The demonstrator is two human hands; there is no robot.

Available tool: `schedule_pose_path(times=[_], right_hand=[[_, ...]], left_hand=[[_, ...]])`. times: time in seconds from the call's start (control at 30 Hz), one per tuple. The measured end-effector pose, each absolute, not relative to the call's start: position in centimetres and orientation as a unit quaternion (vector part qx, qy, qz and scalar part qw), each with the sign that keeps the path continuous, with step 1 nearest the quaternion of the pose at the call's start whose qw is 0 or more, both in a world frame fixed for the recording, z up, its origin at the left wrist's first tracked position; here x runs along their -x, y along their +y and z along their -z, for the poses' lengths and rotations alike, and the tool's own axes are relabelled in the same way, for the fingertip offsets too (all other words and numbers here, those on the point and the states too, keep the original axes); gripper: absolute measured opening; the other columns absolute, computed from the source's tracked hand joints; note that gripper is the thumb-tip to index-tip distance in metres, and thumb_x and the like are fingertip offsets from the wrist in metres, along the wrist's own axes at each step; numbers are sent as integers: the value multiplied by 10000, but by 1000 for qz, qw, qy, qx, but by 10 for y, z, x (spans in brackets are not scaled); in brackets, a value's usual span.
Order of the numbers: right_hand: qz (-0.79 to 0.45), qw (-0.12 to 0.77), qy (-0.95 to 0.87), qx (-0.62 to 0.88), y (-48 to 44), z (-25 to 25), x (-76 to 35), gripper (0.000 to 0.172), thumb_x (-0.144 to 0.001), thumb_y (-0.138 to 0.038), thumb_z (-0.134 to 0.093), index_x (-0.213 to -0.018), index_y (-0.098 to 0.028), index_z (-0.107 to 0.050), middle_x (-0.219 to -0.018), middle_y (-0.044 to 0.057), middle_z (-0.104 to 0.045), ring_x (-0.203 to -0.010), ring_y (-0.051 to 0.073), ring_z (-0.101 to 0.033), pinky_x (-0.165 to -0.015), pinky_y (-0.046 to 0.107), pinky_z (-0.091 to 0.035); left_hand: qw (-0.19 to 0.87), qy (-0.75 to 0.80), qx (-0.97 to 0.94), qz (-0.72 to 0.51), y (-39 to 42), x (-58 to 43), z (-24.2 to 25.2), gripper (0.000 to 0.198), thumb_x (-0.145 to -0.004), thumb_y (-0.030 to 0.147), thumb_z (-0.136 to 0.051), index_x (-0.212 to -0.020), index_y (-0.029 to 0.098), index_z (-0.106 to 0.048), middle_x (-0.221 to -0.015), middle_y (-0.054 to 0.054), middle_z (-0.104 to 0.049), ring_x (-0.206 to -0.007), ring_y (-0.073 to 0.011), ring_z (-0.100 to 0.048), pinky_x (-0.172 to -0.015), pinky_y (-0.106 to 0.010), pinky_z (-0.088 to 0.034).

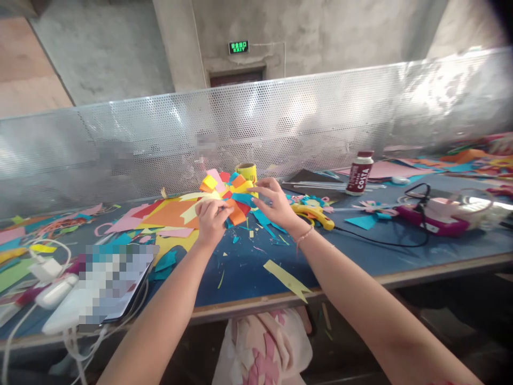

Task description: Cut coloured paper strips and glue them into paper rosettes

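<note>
Centre of frame: a bundle of folded paper strips (231,193) sits on or just above the table (248,267). The left hand (211,218) is clenched around an orange strip at the bundle's lower edge. The right hand (276,206) rests spread fingers on its right side; whether they pinch cannot be told. Risk: a slackened left grip may let the folds spring apart. The right wrist lies near the glue gun (315,214) and could brush its nozzle.

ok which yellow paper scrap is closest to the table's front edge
The long slanted yellow strip between the two forearms; the other yellow pieces lie farther back.
</note>
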State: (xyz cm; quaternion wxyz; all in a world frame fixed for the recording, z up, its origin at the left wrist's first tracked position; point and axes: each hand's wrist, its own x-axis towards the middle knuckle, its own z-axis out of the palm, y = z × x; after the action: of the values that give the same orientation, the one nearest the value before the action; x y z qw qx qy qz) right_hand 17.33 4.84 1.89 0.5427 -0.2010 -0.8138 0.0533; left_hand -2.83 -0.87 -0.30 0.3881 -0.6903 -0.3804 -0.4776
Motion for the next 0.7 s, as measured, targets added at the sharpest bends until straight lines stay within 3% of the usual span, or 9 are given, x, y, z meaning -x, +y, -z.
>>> schedule_pose_path(times=[0.27, 0.5, 0.7], right_hand=[[66, 510, -826, 230, 41, -15, -167, 300, -842, -335, -556, -1115, -257, -652, -1032, 96, -561, -984, 243, -517, -871, 436, -434], [132, 461, -840, 254, 33, -17, -166, 364, -878, -337, -495, -1230, -298, -580, -1149, 85, -572, -1052, 262, -492, -878, 440, -396], [150, 454, -841, 254, 25, -16, -157, 320, -930, -315, -407, -1156, -275, -630, -1158, 62, -606, -1041, 240, -513, -895, 416, -384]], left_hand=[[375, -379, 695, 483, -11, 25, 5, 224, -880, 180, -499, -766, 252, -678, -814, -14, -653, -794, -159, -534, -792, -341, -280], [410, -386, 694, 449, -13, 22, 6, 266, -895, 189, -465, -763, 253, -687, -819, -25, -684, -825, -160, -571, -789, -351, -293], [416, -382, 714, 415, -16, 20, 6, 257, -898, 156, -450, -813, 269, -665, -987, 11, -716, -912, -167, -585, -774, -350, -288]])
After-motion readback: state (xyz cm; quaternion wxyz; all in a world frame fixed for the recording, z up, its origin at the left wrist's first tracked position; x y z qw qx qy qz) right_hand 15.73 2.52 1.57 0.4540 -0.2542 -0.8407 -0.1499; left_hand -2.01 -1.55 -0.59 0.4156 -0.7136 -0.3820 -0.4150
